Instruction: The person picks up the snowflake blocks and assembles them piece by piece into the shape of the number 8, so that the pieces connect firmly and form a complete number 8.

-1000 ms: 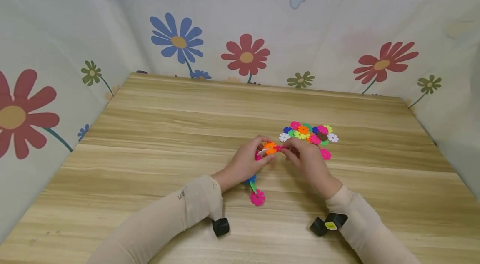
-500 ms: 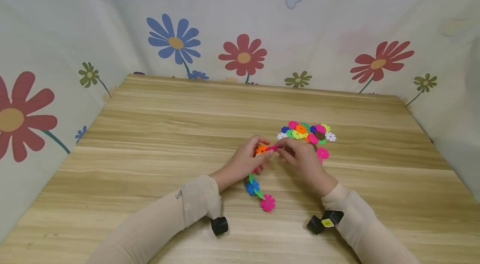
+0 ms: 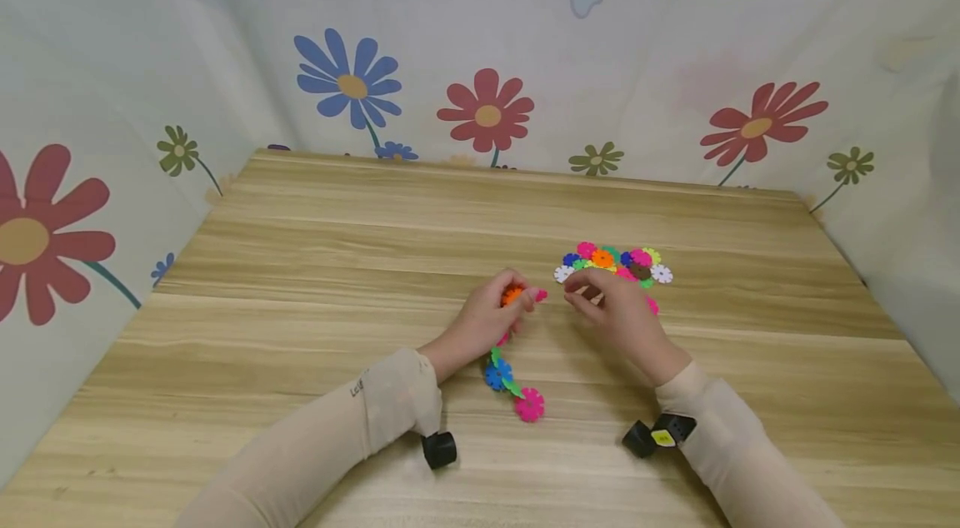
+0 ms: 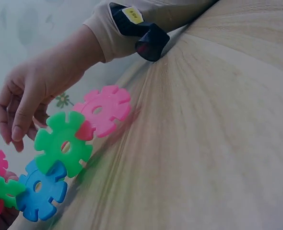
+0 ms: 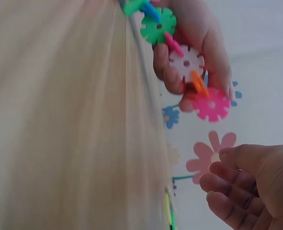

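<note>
My left hand (image 3: 476, 320) grips the upper part of a chain of interlocking flower-shaped plastic discs. In the right wrist view, a white disc (image 5: 186, 63), an orange disc (image 5: 199, 83) and a pink end disc (image 5: 211, 105) are linked at its fingers. Below the hand hang a blue disc (image 3: 498, 376), a green one and another pink end disc (image 3: 529, 405). My right hand (image 3: 626, 320) is a short way to the right of the chain, its fingers loosely bent and nothing between them. In the left wrist view it hovers beyond a green disc (image 4: 64, 143).
A pile of loose discs in mixed colours, with an orange disc (image 3: 602, 258) among them, lies on the wooden table (image 3: 375, 220) just beyond my right hand. A flower-printed cloth (image 3: 420, 3) stands behind the table and at its sides.
My right hand has let go of the pink disc at the chain's upper end and moved slightly right. The chain's lower part has swung out below my left hand, which still holds it.
</note>
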`<state>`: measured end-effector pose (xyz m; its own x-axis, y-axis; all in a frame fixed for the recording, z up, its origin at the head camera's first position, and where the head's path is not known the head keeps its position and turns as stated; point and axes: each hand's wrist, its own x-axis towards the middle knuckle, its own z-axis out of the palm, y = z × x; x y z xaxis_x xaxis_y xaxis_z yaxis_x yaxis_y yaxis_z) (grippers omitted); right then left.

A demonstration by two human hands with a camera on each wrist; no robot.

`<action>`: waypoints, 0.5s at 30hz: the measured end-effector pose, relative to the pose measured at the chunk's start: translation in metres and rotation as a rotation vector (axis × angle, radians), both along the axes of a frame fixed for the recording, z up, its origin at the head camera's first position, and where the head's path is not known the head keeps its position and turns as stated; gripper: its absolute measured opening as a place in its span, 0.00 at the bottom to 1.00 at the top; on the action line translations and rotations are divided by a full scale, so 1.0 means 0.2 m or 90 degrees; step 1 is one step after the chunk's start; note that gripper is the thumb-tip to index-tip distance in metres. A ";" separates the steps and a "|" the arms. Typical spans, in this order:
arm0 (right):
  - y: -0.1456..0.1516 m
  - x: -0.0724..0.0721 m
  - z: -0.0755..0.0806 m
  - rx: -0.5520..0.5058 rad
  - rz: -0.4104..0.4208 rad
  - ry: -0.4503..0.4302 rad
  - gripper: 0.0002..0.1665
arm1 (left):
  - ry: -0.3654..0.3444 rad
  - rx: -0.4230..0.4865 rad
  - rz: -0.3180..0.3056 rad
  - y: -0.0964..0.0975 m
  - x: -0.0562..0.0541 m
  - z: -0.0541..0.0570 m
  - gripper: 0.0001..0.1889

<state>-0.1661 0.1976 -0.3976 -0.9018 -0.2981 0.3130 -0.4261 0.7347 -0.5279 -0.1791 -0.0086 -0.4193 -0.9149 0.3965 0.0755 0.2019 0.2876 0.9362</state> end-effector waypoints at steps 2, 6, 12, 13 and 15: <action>0.03 -0.01 0.01 0.010 -0.010 0.000 0.08 | 0.007 0.000 0.000 0.00 0.00 0.01 0.13; 0.08 -0.03 0.02 0.032 -0.027 -0.004 0.08 | 0.023 -0.009 -0.004 -0.01 0.01 0.01 0.14; 0.16 -0.06 0.04 0.077 -0.049 -0.042 0.08 | 0.031 -0.018 -0.006 -0.01 0.01 0.01 0.14; 0.17 -0.06 0.04 0.086 -0.048 -0.050 0.08 | 0.031 -0.017 -0.006 -0.01 0.01 0.01 0.14; 0.19 -0.07 0.05 0.103 -0.040 -0.067 0.08 | 0.035 -0.018 -0.006 -0.01 0.01 0.01 0.14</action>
